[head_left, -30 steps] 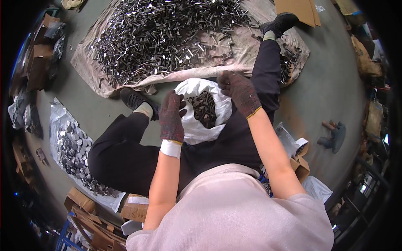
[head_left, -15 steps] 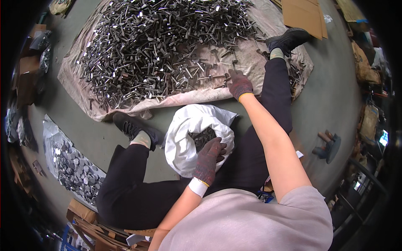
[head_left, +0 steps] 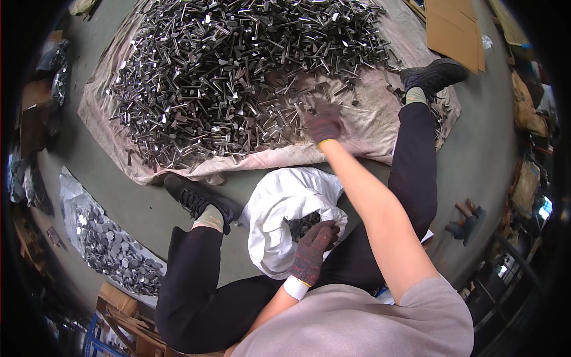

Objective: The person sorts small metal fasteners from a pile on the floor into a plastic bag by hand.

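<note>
Between my legs stands a white woven sack (head_left: 266, 229), its mouth rolled back and dark metal pieces (head_left: 304, 225) showing inside. My left hand (head_left: 315, 253), in a dark red-grey knit glove, lies over the sack's near rim. Its fingers look curled at the edge of the mouth. Beyond the sack, my right hand (head_left: 325, 124) in a matching glove is low over the cloth (head_left: 372, 134), at the near right edge of a big heap of T-shaped metal bolts (head_left: 208, 77). Motion smears its fingers, so what they hold is unclear.
To the left, round metal discs (head_left: 119, 247) lie on a plastic sheet. Flat cardboard (head_left: 453, 33) is at the far right, and a small dark stand (head_left: 467, 223) sits on the floor at right. My shoes (head_left: 433, 78) flank the work area, one on the cloth.
My right hand has moved left across the cloth toward the heap's loose bolts. My left hand stays by the sack's rim. The whole view has shifted slightly.
</note>
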### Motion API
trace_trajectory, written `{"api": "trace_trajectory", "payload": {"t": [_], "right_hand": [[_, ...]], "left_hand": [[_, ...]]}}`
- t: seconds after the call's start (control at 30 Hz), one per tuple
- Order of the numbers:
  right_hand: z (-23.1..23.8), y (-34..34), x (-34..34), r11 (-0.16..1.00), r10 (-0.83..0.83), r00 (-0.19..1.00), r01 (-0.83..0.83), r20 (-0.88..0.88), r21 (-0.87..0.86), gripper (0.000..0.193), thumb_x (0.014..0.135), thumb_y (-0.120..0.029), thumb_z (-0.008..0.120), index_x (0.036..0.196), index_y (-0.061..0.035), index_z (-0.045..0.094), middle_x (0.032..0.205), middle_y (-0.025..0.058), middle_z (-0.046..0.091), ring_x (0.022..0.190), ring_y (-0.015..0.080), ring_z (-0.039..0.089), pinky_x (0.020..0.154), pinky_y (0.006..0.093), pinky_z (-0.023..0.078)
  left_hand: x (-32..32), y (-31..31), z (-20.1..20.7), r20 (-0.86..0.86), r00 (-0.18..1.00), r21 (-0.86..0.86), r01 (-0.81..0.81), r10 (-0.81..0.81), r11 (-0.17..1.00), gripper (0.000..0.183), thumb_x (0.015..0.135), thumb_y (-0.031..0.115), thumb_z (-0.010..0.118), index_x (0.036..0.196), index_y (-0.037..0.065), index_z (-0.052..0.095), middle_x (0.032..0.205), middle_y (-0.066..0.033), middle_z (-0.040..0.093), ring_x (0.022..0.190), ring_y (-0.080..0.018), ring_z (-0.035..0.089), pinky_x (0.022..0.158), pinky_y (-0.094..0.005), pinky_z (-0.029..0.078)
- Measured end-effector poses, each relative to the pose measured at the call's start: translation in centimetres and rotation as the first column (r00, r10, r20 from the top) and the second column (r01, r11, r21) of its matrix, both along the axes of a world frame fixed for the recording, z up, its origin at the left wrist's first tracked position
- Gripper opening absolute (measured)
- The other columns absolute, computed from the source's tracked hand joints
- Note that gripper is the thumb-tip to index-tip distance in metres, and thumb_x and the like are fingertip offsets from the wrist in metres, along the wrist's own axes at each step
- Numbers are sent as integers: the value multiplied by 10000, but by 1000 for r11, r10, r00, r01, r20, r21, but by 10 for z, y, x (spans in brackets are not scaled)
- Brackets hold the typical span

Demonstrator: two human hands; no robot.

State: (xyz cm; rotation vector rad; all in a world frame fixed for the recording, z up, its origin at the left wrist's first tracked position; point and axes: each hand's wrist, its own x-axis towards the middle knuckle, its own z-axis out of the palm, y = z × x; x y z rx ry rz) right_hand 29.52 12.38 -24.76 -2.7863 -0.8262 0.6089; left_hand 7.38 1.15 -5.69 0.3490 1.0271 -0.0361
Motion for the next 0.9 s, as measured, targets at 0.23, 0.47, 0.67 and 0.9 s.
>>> {"api": "trace_trajectory", "payload": {"t": [0.23,0.47,0.67,0.9], "right_hand": [[24,15,-19,975,215,963,-203,-164,86,871,694,-457,767,1434,-143,432,1423,270,398,1259,438,470,1030,476,432],[33,48,-97,947,152,988,-154,-29,-281,987,681,-615,739,1504,-253,333,1566,252,168,1412,503,205,1141,559,250],[29,52,-111,972,121,978,-151,-167,-181,858,668,-455,774,1436,-273,439,1480,239,283,1379,485,267,1082,527,358],[30,72,-113,943,17,989,-65,-150,-327,533,738,-258,675,1257,-252,552,1321,210,403,1234,419,455,985,482,454]], "left_hand": [[-7,4,-3,-19,999,9,-49,49,999,510,994,415,522,1311,16,550,1193,-122,644,1075,-225,623,922,-351,485],[-13,1,-9,-53,990,-62,-135,132,989,442,989,332,557,1288,7,579,1163,-112,651,1046,-195,628,927,-325,493],[-19,-2,-16,-40,990,-22,-133,132,991,446,995,327,538,1284,-12,569,1155,-113,644,1035,-207,629,907,-335,506],[-28,-24,-36,-10,1000,351,1,3,936,406,1008,320,515,1205,-27,590,1103,-103,645,972,-179,622,837,-311,514]]}}
